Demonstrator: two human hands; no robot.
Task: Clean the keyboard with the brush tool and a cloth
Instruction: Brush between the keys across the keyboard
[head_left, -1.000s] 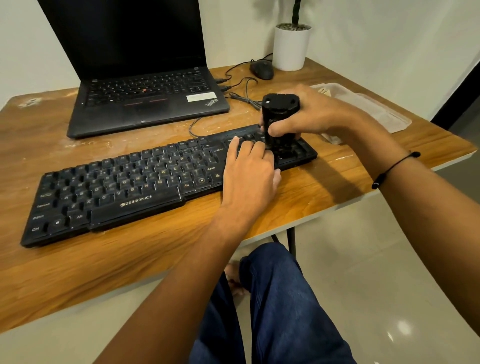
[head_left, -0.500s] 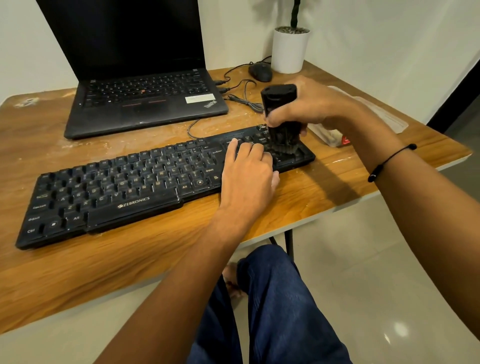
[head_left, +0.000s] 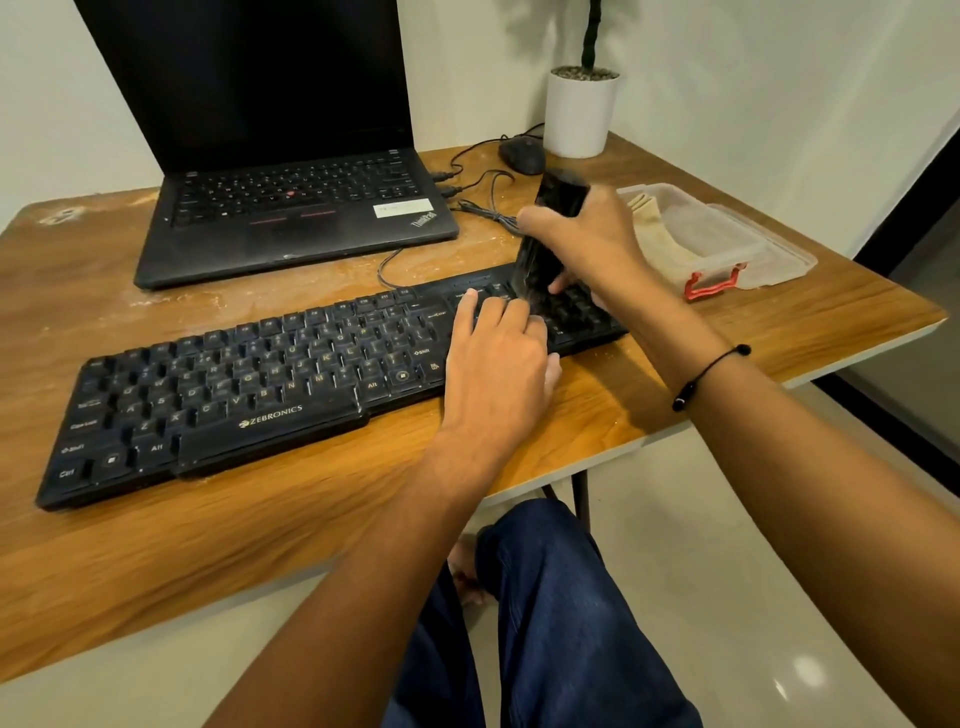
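1. Keyboard (head_left: 249, 384) lies across the frame's middle on the wooden table (head_left: 260, 545) — "ZEBRONICS" printed on its front edge.
2. Laptop (head_left: 291, 218), upper left, marked "ThinkPad".
3. Left hand (head_left: 498, 358) rests flat, fingers straight, on the right-hand keys, probably steadying the board.
4. Right hand (head_left: 592, 239) grips the brush tool (head_left: 545, 244) — tilted, bristles on the keys.

The keyboard (head_left: 291, 374) lies under the left hand (head_left: 498, 358) and stretches away to its left. The brush tool (head_left: 545, 234) stands just beyond that hand's fingertips, gripped by the right hand (head_left: 592, 244). Right of the right hand sits a container (head_left: 727, 244); beyond it, mouse (head_left: 522, 154) and plant pot (head_left: 581, 111). The laptop (head_left: 280, 197) sits beyond the left hand, leftward.
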